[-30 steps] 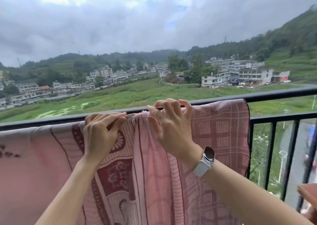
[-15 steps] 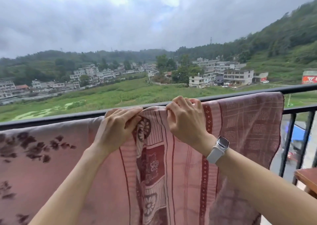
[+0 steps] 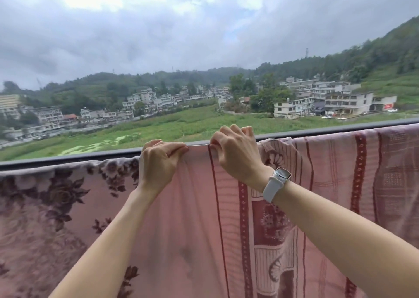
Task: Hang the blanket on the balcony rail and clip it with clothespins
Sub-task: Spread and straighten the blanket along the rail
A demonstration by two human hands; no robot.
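A pink blanket (image 3: 328, 184) with dark red stripes and patterned squares hangs over the dark balcony rail (image 3: 68, 159) and spreads to the right edge of view. My left hand (image 3: 158, 163) grips its top edge at the rail, fingers curled over the fold. Just to the right, my right hand (image 3: 233, 152), with a white watch on the wrist, pinches the same top edge. The fabric between the two hands is pulled straight. No clothespins are in view.
A second cloth (image 3: 45, 207), pink with dark flower prints, hangs on the rail at the left and meets the blanket under my left hand. Beyond the rail lie green fields, a village and wooded hills under cloud.
The view has swung left. Both hands have slid left along the blanket's top edge and now pull it flat where bunched folds were before. The bare railing bars at the right are out of view.
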